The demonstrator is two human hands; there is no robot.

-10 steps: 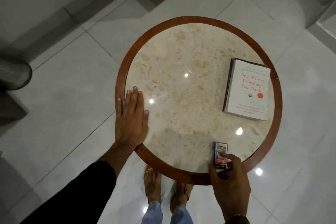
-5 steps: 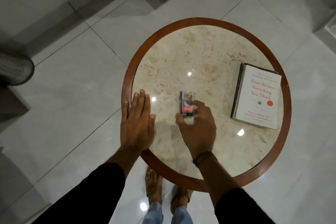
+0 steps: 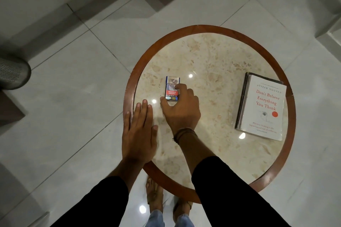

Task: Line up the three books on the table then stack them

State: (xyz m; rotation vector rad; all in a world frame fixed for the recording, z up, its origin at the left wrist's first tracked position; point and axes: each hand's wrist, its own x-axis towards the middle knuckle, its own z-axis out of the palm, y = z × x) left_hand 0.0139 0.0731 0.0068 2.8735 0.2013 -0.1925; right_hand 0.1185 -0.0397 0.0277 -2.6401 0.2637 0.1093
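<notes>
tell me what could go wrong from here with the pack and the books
1. The book lies at the table's right rim, one corner on the wood; a nudge could slide it off.
2. The right hand pinches the small pack only at its near end, so it may tip.
3. The left hand rests flat beside the pack, crowding it.

- My right hand [image 3: 181,109] covers the small pack's [image 3: 172,88] near right corner; its print is too small for me to read.
- Books under the white book [image 3: 263,108] show only edges.
- The grey cylinder [image 3: 13,73] is cut off at left.
</notes>
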